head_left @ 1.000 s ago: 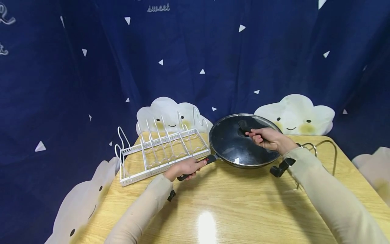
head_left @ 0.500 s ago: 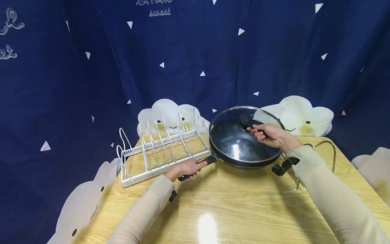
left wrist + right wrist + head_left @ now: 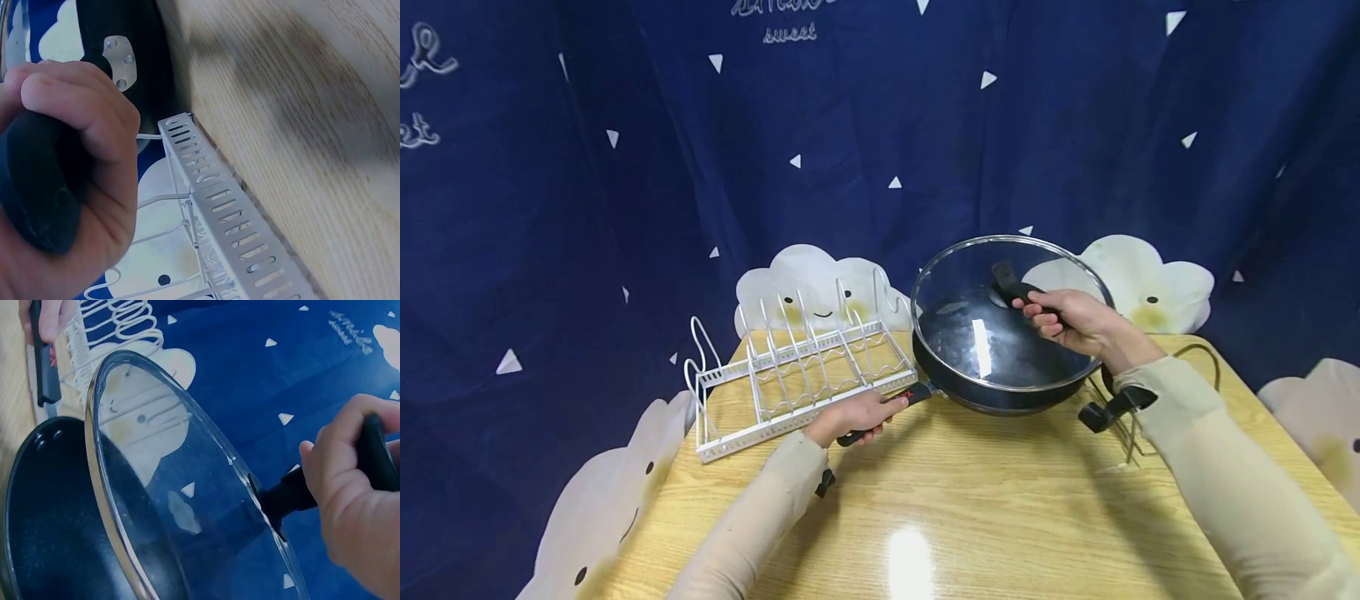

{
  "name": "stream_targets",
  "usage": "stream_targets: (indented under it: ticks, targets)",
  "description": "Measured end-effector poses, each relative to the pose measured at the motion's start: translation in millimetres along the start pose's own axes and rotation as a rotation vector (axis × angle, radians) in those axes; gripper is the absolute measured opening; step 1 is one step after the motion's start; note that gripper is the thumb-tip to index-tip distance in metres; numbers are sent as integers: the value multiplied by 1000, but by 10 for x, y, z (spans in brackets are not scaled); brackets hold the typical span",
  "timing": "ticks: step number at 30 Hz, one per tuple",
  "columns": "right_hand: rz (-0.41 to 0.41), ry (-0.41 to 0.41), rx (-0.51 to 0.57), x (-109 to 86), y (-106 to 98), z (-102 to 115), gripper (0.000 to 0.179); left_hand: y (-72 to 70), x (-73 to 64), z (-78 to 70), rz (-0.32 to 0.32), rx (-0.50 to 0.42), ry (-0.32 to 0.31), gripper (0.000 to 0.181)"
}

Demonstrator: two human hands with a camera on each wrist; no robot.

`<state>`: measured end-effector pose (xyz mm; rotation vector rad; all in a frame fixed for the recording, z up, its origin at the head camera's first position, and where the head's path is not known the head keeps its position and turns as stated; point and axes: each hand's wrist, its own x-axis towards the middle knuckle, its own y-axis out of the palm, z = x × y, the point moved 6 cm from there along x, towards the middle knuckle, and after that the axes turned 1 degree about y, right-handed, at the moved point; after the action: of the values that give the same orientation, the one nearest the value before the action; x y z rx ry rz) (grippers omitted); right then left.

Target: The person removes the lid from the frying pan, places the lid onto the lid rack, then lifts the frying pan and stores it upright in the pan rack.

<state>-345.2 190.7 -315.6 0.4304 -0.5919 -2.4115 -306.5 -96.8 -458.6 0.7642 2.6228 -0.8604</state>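
Observation:
A black wok (image 3: 1000,399) stands on the wooden table, its long black handle (image 3: 917,392) pointing to the near left. My left hand (image 3: 859,414) grips that handle; in the left wrist view the fingers curl round it. My right hand (image 3: 1071,321) holds the black knob (image 3: 1009,279) of a clear glass lid (image 3: 955,262) with a metal rim. The lid is tilted above the wok, and the right wrist view shows a gap between the lid's rim (image 3: 103,487) and the bare dark inside of the wok (image 3: 56,506).
A white wire rack (image 3: 805,375) with upright dividers stands left of the wok, close to its handle. Behind the right forearm is a thin metal wire stand (image 3: 1131,442), partly hidden. A dark blue curtain (image 3: 850,100) with cloud prints hangs behind the table.
The lid has risen off the wok and tilted, its far edge going up, as my right hand moved slightly up and right. My left hand keeps its hold on the handle.

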Motion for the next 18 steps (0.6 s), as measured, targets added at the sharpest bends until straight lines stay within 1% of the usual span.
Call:
stream_targets:
  ticks: [2, 6, 10, 13, 18]
  targets:
    - [6, -26, -40, -44, 28, 29, 26, 1, 2, 1, 0, 3, 0, 60]
    - [-16, -82, -135, -130, 62, 66, 24, 4, 7, 2, -2, 14, 7, 50]
    - [-53, -124, -212, -198, 89, 74, 21, -5, -1, -13, -12, 31, 19, 52]
    - [-73, -153, -226, -249, 105, 75, 20, -13, -13, -27, -20, 42, 26, 56]
    - [-92, -215, -244, -360, 117, 110, 21, -14, -27, -41, -22, 59, 25, 49]
